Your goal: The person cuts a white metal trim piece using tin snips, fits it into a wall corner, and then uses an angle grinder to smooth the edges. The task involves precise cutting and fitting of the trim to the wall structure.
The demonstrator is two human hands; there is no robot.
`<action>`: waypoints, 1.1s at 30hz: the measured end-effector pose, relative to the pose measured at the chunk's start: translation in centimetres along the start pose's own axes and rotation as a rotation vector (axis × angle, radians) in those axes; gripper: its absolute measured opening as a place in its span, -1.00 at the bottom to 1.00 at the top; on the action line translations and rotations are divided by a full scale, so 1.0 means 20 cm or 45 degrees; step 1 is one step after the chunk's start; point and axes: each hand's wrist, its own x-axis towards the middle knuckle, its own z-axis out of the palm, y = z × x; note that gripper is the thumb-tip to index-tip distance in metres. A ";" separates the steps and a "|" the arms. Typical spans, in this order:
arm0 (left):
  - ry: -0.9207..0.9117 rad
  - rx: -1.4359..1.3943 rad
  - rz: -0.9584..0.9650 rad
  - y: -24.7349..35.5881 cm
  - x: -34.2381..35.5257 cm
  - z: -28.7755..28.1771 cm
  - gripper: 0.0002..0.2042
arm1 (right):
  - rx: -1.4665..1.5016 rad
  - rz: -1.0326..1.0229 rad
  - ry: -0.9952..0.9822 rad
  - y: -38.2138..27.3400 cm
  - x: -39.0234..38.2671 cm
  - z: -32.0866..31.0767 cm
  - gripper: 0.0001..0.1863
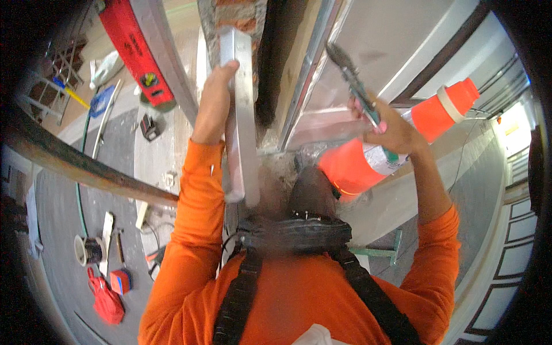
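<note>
My left hand (214, 100) grips a pale metal bar (244, 138) upright along a rough masonry edge (247, 12), thumb near the bar's top. My right hand (391, 126) is closed on a long dark-headed hand tool (347, 68), perhaps snips, with green and pink on its handle, raised beside a metal-edged frame (310, 75). Beyond my right hand, an orange traffic cone (349, 171) with white bands lies at a slant. A red spirit level (129, 46) stands against a metal post (172, 69) left of my left hand.
A dark beam (98, 169) crosses the left side. On the floor lie a spool (90, 251), red bag (106, 302), small box (120, 282), hammer (119, 251) and long rods (106, 118). Ladders (57, 98) stand far left. A green metal stand (391, 253) lies behind my right arm.
</note>
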 end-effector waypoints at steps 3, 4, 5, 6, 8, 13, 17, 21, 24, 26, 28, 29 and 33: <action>0.063 0.023 0.212 -0.06 0.05 -0.02 -0.55 | 0.192 0.467 -0.212 0.16 -0.17 0.33 -0.36; 0.095 -0.026 0.233 -0.07 0.05 0.00 -0.54 | 0.198 0.602 -0.232 0.23 -0.21 0.44 -0.35; 0.108 -0.128 0.241 -0.10 0.07 -0.02 -0.54 | 0.167 0.645 -0.227 0.24 -0.23 0.52 -0.38; 0.119 -0.231 0.249 -0.14 0.08 -0.04 -0.54 | 0.136 0.691 -0.219 0.24 -0.25 0.59 -0.42; 0.116 -0.381 0.216 -0.17 0.07 -0.01 -0.49 | 0.075 0.610 -0.017 0.36 -0.34 0.73 -0.41; 0.058 -0.677 0.135 -0.23 0.10 0.05 -0.48 | -0.085 0.306 0.485 0.42 -0.46 0.87 -0.28; 0.134 -0.717 0.018 -0.27 0.09 0.11 -0.46 | -0.363 0.297 0.711 0.36 -0.49 0.86 -0.16; 0.133 -0.817 -0.182 -0.54 0.16 0.05 -0.43 | -0.356 0.280 0.872 0.37 -0.49 0.86 -0.14; 0.202 -0.944 -0.379 -0.73 0.16 0.01 -0.45 | -0.427 0.208 0.962 0.33 -0.42 0.79 -0.10; 0.207 -1.089 -0.492 -0.79 0.17 0.00 -0.47 | -0.531 0.196 1.014 0.30 -0.37 0.73 -0.08; 0.250 -1.162 -0.589 -0.83 0.15 0.02 -0.47 | -0.520 0.190 1.040 0.28 -0.32 0.70 -0.07; 0.273 -1.200 -0.638 -0.83 0.14 0.03 -0.48 | -0.516 0.186 1.050 0.28 -0.30 0.69 -0.07; 0.334 -1.157 -0.614 -0.84 0.16 0.03 -0.49 | -0.541 0.129 1.026 0.27 -0.28 0.66 -0.06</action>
